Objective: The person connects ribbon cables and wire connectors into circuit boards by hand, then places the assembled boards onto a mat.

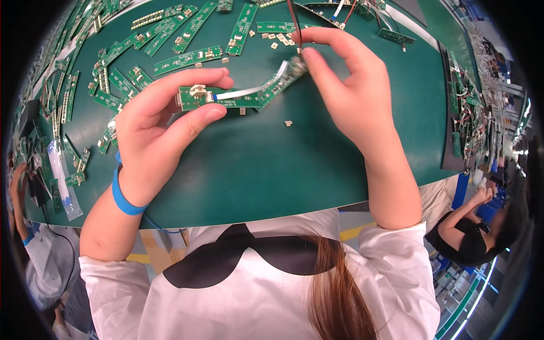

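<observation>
My left hand point(161, 116) pinches a narrow green circuit board point(192, 101) between thumb and fingers. That board carries cream connectors, and a white flat ribbon cable point(243, 92) runs from it toward a second green circuit board point(279, 86). The second board slants up to the right and overlaps the first one's end. At its far end, my right hand point(357, 79) has thumb and index finger closed on a thin red and black wire point(299, 35), which rises out of the top of the picture. The fingertips partly hide where the wire meets the board.
Many green circuit boards point(190, 59) lie across the left and far side of the green table point(272, 170). Small cream connectors point(281, 38) are scattered beyond my hands, with one loose connector point(288, 123) nearer. Wired boards point(467, 113) fill a dark tray at right. Other people sit on both sides.
</observation>
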A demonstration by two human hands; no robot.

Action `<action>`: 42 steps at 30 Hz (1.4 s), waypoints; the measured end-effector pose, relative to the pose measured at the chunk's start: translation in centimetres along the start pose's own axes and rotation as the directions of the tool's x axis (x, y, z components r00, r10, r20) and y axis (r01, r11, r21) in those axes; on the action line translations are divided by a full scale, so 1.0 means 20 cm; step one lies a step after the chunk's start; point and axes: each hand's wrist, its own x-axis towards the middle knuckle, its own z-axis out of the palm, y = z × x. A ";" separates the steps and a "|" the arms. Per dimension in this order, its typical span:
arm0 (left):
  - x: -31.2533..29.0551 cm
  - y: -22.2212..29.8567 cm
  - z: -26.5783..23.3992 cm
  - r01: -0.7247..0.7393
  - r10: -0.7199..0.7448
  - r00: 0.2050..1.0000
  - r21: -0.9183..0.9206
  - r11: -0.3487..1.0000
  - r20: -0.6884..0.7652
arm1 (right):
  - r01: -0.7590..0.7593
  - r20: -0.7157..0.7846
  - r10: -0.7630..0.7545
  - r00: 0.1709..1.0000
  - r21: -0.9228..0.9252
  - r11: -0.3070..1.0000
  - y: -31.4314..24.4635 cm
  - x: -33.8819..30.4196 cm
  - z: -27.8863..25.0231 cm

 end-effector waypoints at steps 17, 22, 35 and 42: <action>-0.01 0.00 0.05 0.146 -0.144 0.989 -0.222 0.964 0.027 | 0.045 0.231 -0.146 0.962 0.394 0.918 -0.10 0.03 0.09; -0.03 0.01 0.02 0.113 -0.113 0.994 -0.196 0.974 0.010 | 0.010 0.151 -0.114 0.982 0.559 0.829 -0.15 0.03 0.07; -0.05 0.03 0.01 0.078 -0.072 0.997 -0.256 0.964 0.032 | 0.398 0.193 -0.375 0.907 -0.093 0.913 -0.22 0.01 0.04; 0.00 0.04 -0.04 -0.017 0.004 0.990 0.088 0.996 0.142 | 0.421 0.121 -0.409 0.905 -0.100 0.902 -0.20 0.00 0.07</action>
